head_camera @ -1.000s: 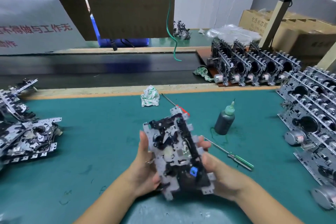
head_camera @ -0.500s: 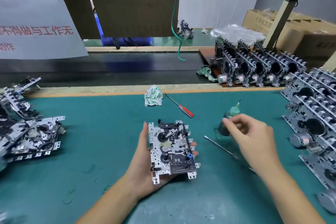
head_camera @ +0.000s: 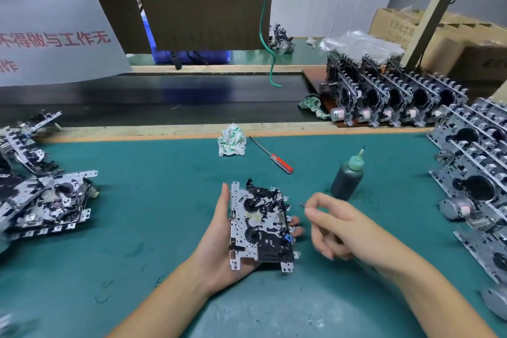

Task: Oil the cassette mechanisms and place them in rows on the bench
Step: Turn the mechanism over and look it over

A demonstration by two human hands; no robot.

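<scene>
My left hand (head_camera: 215,244) holds a cassette mechanism (head_camera: 259,228) flat on its palm above the green bench mat (head_camera: 153,200), fingers curled round its right edge. Just to the right, my right hand (head_camera: 343,228) pinches a thin metal tool whose dark tip (head_camera: 302,205) points at the mechanism; the rest of the tool is hidden by the hand. A dark oil bottle (head_camera: 347,178) with a green nozzle stands upright behind my right hand. Mechanisms stand in rows at the right (head_camera: 472,186).
A loose pile of mechanisms (head_camera: 46,200) lies at the left edge. More rows of mechanisms (head_camera: 384,99) sit on a board at the back right. A red-handled screwdriver (head_camera: 279,162) and a crumpled rag (head_camera: 231,143) lie near the bench's far edge. Cardboard boxes (head_camera: 439,35) stand behind.
My right hand let go of the mechanism, reached toward the oil bottle, then came back left holding the thin tool. My left hand laid the mechanism flat on its palm.
</scene>
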